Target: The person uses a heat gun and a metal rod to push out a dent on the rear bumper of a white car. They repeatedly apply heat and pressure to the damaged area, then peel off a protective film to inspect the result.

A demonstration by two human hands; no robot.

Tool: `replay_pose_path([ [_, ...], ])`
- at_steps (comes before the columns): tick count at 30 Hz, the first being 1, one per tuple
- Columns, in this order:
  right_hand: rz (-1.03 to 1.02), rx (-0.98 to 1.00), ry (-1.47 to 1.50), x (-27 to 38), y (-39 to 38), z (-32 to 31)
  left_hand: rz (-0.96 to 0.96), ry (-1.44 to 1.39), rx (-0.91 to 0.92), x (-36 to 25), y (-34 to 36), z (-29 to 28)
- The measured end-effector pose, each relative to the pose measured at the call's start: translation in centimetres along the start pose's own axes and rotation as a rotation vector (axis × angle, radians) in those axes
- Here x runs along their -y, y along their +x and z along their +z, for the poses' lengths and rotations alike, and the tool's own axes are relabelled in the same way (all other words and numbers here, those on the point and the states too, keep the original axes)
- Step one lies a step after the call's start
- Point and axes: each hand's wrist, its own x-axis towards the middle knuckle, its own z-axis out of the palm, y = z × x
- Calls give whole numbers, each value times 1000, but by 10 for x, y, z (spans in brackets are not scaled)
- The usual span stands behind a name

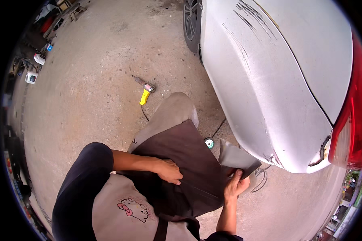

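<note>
My left hand (pixel 170 172) is closed, its curled fingers pressed into the dark brown cloth (pixel 169 140) across my lap. At the right side of my lap, my right hand (pixel 237 184) is closed around the dark edge of a grey flap (pixel 235 156), thumb on top. I cannot tell whether the flap belongs to the brown cloth. A beige bib (pixel 124 201) with a cartoon cat's face covers my chest. My bent knee (pixel 177 102), in beige, points ahead. Just beyond the flap lies a small round disc (pixel 209 143), white and green.
A silver car (pixel 261 92) stands close on the right, with dark scratches, a damaged corner (pixel 321 154) and a red tail light (pixel 352 132). A corded power tool (pixel 145 90) with a yellow handle lies ahead on the concrete. White jugs (pixel 31 77) stand far left. Cable loops (pixel 261 180) lie beside the car.
</note>
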Motion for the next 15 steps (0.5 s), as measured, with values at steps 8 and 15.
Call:
replay_pose_path([
  [8,-190,-330,-143,81,-51,-4,-78,379,-167,-80,-75,27],
  [15,-737,-630,-711,150,-2,-67,386,-450,-566,-136,-52,-121],
])
